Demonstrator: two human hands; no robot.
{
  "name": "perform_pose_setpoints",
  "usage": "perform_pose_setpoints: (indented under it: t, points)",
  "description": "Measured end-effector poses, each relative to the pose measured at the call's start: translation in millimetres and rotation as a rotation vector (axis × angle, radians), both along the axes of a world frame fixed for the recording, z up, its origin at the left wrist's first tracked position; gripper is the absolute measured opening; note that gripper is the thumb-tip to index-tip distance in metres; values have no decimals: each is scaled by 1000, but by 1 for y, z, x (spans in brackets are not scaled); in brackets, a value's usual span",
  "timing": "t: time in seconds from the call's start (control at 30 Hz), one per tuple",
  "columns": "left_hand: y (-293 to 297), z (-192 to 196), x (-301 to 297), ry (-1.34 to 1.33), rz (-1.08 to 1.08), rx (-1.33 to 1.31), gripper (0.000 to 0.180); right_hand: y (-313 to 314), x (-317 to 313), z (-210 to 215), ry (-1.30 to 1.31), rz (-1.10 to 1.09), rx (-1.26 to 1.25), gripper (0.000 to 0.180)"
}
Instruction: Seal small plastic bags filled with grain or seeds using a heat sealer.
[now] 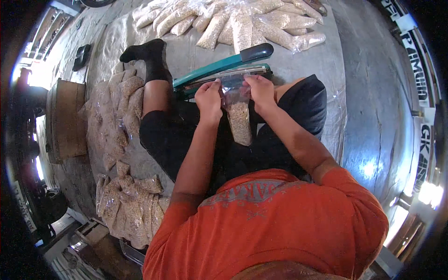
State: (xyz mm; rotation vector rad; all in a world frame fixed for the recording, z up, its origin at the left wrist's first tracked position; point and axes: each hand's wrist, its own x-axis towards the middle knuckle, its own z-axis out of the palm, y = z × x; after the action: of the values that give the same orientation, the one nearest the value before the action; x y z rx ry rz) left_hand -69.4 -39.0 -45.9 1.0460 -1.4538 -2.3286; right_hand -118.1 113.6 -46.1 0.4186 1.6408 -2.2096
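Between my legs hangs a clear plastic bag (240, 122), its lower part filled with pale, grain-like pieces and its upper part flat and unfilled. My left hand (208, 100) pinches the bag's top left corner. The top right corner is gripped by my right hand (261, 91). Just beyond the bag lies a green bag sealer (210, 70) with a long arm and a black handle end; the arm is raised at an angle over its base. The bag's top edge is close to the sealer's base; I cannot tell whether they touch.
Filled bags (261, 21) form a large pile at the far side of the sheet (333, 93). More filled bags (114, 107) lie to my left, with another heap (133, 205) nearer me. A wooden box (67, 120) stands at the left; a dark sandal-like object (81, 57) lies beyond it.
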Motion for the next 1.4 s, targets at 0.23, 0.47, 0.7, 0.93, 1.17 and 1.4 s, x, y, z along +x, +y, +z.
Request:
perform_pose_setpoints:
  t: [0.23,0.47,0.7,0.93,1.17,1.4]
  points:
    - [-7,-33,-19,-5,97,15,12,-25,-24,-41,45,-40,24,14]
    - [10,-18,8,29,39,-36,19,-23,-35,-69,232,3,267,15]
    - [25,-38,0,-13,176,-74,19,-18,-30,-42,26,-1,169,16]
    - [28,-45,-11,-24,99,-59,20,-7,-35,-42,-59,-42,74,19]
    - [24,-63,-16,13,142,-51,19,-4,-36,-46,-37,3,103,22]
    - [24,-54,-18,-7,151,-22,18,-1,-40,-56,38,114,319,20]
